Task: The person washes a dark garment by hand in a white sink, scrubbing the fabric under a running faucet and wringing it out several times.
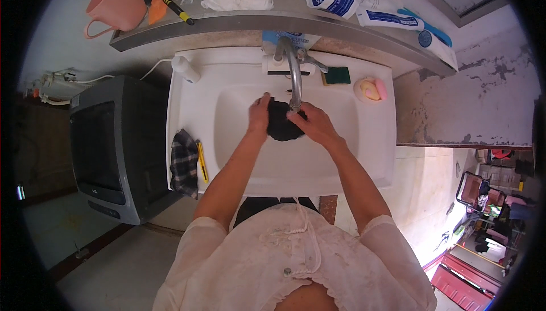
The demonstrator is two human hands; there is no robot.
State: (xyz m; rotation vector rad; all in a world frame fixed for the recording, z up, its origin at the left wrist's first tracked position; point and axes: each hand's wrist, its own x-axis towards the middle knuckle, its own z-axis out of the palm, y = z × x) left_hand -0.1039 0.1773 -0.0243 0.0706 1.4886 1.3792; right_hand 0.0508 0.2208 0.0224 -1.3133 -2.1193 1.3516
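Note:
A dark black piece, apparently cloth (282,123), is stretched between my hands below the spout of the faucet (296,77). My left hand (259,116) grips its left edge, the fingertips pointing up toward the faucet. On the other side, my right hand (314,123) is closed on the upper right edge, its thumb lying on top beside the spout. Both hands are over the basin of the white sink (230,140). Whether water is running cannot be made out. The fingers beneath the black cloth are hidden.
A white bottle (185,69), a checked cloth (185,163) and a yellow cutter (202,161) lie along the sink's left rim. At right are a green sponge (336,76) and a soap dish (368,90). A metal shelf (239,21) runs above; a washing machine (122,146) stands left.

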